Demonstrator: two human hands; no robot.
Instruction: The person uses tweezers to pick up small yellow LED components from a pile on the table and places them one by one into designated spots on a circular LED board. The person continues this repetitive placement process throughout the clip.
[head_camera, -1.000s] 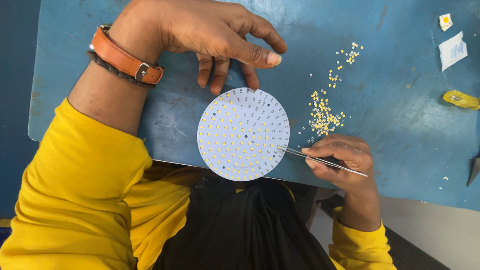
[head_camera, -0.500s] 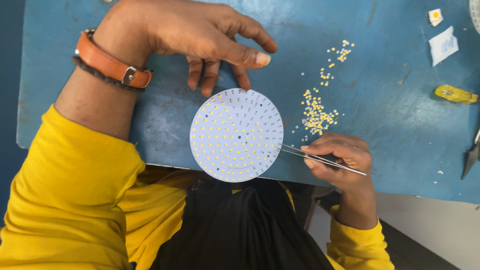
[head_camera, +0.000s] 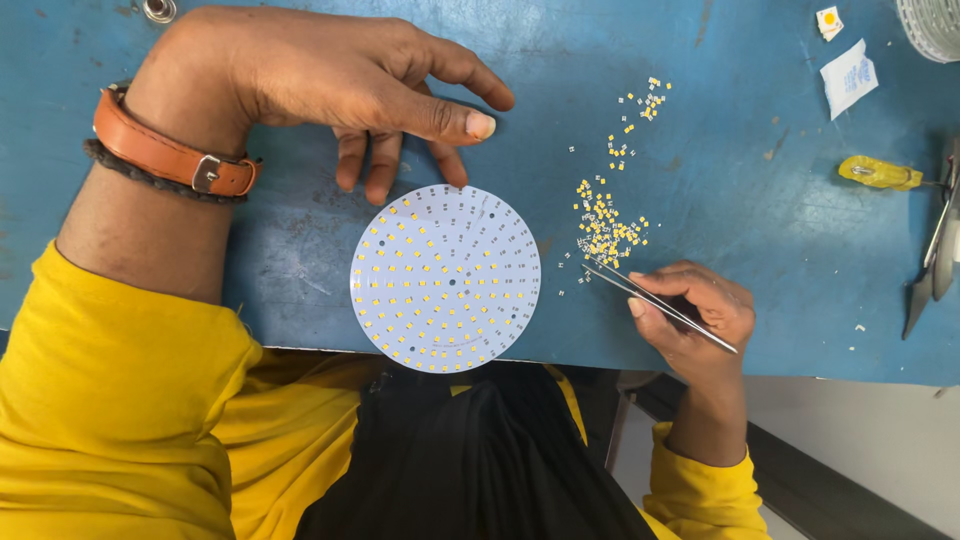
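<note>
I see my right hand (head_camera: 695, 310) closed on thin metal tweezers (head_camera: 655, 300), held like a pen, and their tips reach to the near edge of the heap of small yellow LED chips (head_camera: 605, 228) that lies just beyond the fingers on the blue table (head_camera: 740, 180). I cannot tell if a chip is already between the tips. My left hand (head_camera: 340, 80) is open, holds nothing, and its fingertips rest on the table touching or almost touching the far rim of the round white LED board (head_camera: 445, 278), which lies between the two hands at the table's near edge. I judge the step in hand is picking one chip from the heap; the next move calls for a light pinch on a single chip and a steady carry left to a free pad.
</note>
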